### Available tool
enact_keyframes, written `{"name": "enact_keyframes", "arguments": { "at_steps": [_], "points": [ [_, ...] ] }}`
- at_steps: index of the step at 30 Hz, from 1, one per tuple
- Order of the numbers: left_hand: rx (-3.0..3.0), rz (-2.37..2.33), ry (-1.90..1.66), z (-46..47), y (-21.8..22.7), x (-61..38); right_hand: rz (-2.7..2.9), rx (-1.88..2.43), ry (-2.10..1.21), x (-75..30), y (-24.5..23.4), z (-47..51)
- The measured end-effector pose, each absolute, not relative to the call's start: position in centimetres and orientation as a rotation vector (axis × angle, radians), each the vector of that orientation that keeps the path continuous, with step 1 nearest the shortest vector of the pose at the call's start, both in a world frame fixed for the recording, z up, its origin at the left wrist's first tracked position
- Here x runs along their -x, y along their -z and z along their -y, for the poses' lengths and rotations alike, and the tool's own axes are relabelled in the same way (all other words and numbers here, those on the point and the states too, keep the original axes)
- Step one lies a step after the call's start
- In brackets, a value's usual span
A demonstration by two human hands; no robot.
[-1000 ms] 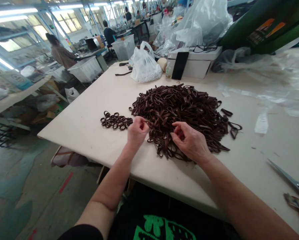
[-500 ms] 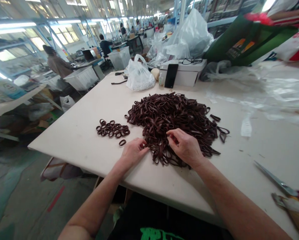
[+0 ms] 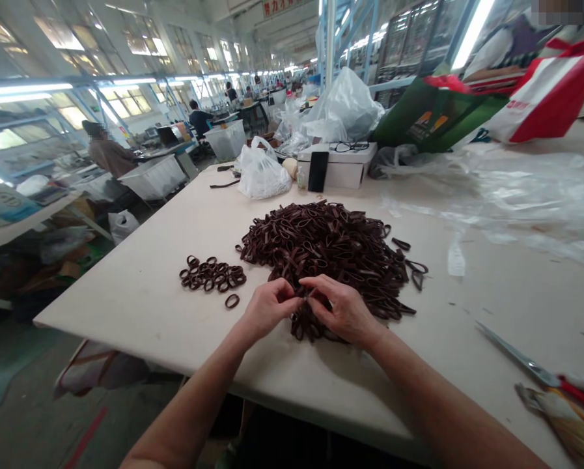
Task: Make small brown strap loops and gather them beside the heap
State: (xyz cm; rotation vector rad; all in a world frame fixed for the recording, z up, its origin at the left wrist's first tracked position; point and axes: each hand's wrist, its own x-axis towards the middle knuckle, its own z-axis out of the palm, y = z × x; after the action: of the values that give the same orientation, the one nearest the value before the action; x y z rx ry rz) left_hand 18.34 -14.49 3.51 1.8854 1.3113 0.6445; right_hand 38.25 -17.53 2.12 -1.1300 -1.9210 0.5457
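A large heap of dark brown strap loops (image 3: 325, 241), narrow and leather-like, lies on the pale table. At its front edge my left hand (image 3: 269, 306) and my right hand (image 3: 343, 306) meet, fingertips almost touching. Both are closed in a pinch; what sits between the fingers is too small and too covered to make out, with brown loops right behind and below it. Left of my left hand is a small cluster of rounder brown rings (image 3: 212, 275), and one single ring (image 3: 232, 301) lies apart, nearer to me.
Scissors (image 3: 521, 358) with red handles lie on the right. Clear plastic sheeting (image 3: 506, 189) spreads at the back right. Behind the heap stand a white box (image 3: 347, 166), a dark phone (image 3: 318, 171) and a white plastic bag (image 3: 264, 170). The table's front edge runs below my forearms.
My right hand has moved left from the heap toward my left hand, which has shifted slightly right. Their fingertips now come together. The camera view has tilted up a little.
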Motion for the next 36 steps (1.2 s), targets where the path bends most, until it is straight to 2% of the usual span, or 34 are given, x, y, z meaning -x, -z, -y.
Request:
{"name": "enact_keyframes", "arguments": {
  "at_steps": [8, 15, 24, 26, 32, 36],
  "points": [
    [-1.442, -1.010, -0.567, 12.3, -3.7, -21.9, 1.705, 1.144, -0.553, -39.4, -2.7, 16.7],
    [-1.354, -0.965, -0.561, 12.7, -2.2, -21.7, 1.712, 1.155, -0.660, -39.1, -1.5, 16.3],
    [-1.337, -0.933, -0.617, 13.1, -1.7, -22.5, 1.743, 1.470, -0.506, -39.5, -1.0, 16.4],
    [-1.333, -0.946, -0.630, 13.0, -1.8, -22.4, 1.716, 1.473, -0.576, -39.6, -1.8, 16.6],
    [-1.314, -1.061, -0.810, 12.1, -2.1, -21.6, 1.607, 1.210, -1.136, -39.7, -3.6, 17.1],
    [-1.361, -1.078, -0.868, 12.0, -1.9, -21.4, 1.693, 1.161, -0.928, -39.3, -3.1, 17.0]
  ]
}}
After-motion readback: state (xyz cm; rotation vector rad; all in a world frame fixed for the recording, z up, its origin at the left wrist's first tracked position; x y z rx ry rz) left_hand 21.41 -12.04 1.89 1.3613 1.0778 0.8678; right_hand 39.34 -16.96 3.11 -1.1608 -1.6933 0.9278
